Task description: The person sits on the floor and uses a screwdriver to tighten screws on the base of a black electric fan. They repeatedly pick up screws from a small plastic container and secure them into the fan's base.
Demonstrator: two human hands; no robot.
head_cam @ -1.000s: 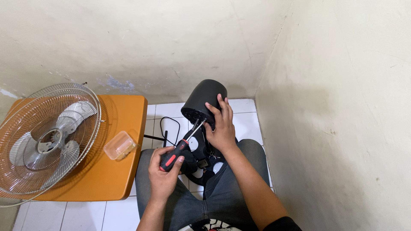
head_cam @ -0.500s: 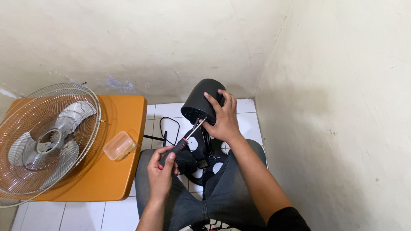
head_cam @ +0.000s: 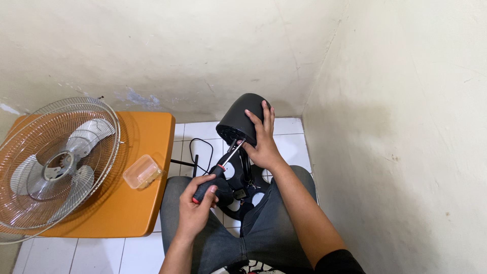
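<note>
A black fan motor housing stands tilted between my knees, above the black fan base. My right hand grips the housing's right side, fingers spread over its top. My left hand is closed on the black and red handle of a screwdriver. The metal shaft points up and right, with its tip at the housing's lower rim next to my right thumb.
To the left, an orange table carries a wire fan grille with grey blades and a small clear plastic box. A black cable loops on the white floor tiles. Cream walls meet in a corner behind the housing.
My left hand has turned on the screwdriver handle and re-gripped it. My right hand's fingers shifted on the housing, from wrapped across the top to pointing more upright.
</note>
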